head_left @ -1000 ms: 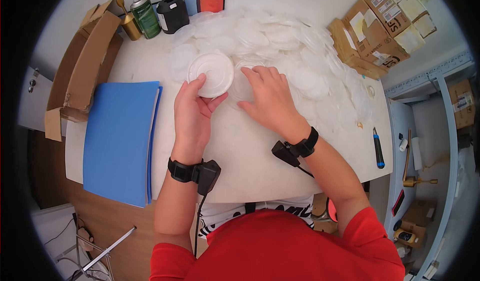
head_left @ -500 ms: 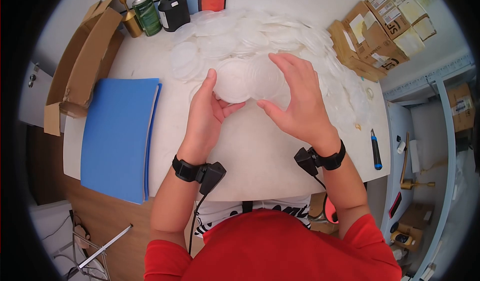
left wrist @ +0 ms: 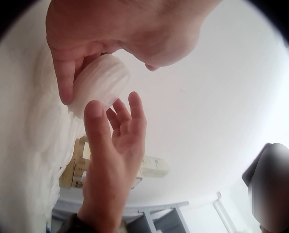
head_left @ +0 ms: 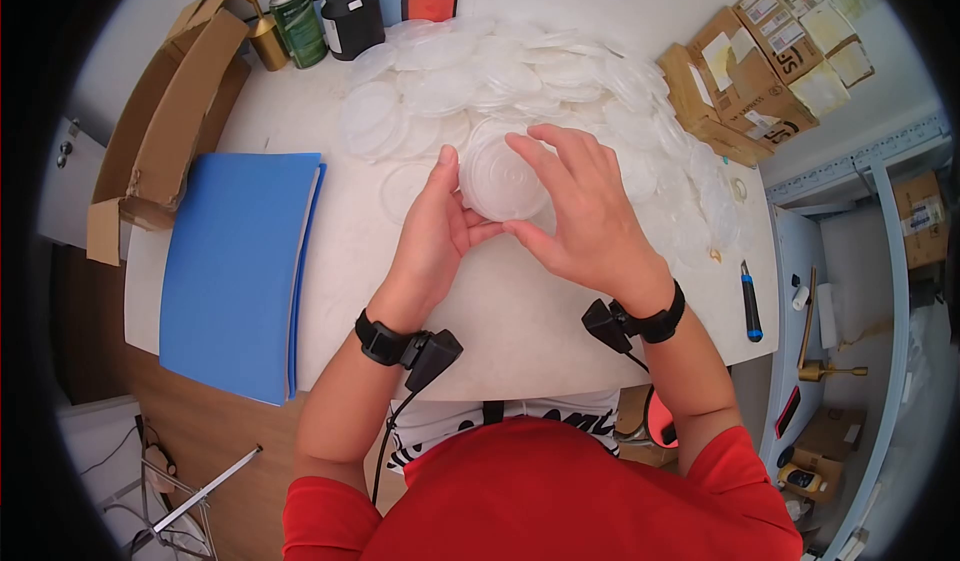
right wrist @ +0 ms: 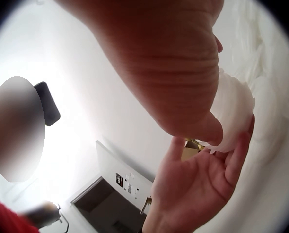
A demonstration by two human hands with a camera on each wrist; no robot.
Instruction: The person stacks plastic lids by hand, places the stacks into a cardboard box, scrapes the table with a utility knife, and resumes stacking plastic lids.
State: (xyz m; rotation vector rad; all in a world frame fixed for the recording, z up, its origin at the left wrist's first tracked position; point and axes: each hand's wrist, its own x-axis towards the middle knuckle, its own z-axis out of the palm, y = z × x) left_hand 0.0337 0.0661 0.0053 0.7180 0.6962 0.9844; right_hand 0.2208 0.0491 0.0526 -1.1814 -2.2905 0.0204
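Note:
A thick stack of round translucent plastic lids [head_left: 503, 176] is held between both hands, over the table in front of the lid pile [head_left: 500, 66]. The left hand [head_left: 430, 236] grips its left and lower side, thumb up. Curved round the right side is the right hand [head_left: 590, 211], a fingertip at the upper rim and the thumb at the lower edge. In the left wrist view the stack [left wrist: 100, 82] shows its layered edge between the hands. From the right wrist, the left hand [right wrist: 198, 189] supports the stack [right wrist: 232, 111] from below.
A single clear lid [head_left: 402, 193] lies left of the hands. The blue folder [head_left: 240, 271] and an open cardboard box [head_left: 170, 121] are at left. A box cutter [head_left: 750, 301] lies at right, with cartons [head_left: 740, 81] behind. Cans and a black container [head_left: 352, 23] stand at back left.
The lids held apart in the two hands half a second ago are now together in one stack. The left hand has moved right from the lid pile's left part, and the right hand has closed round the stack.

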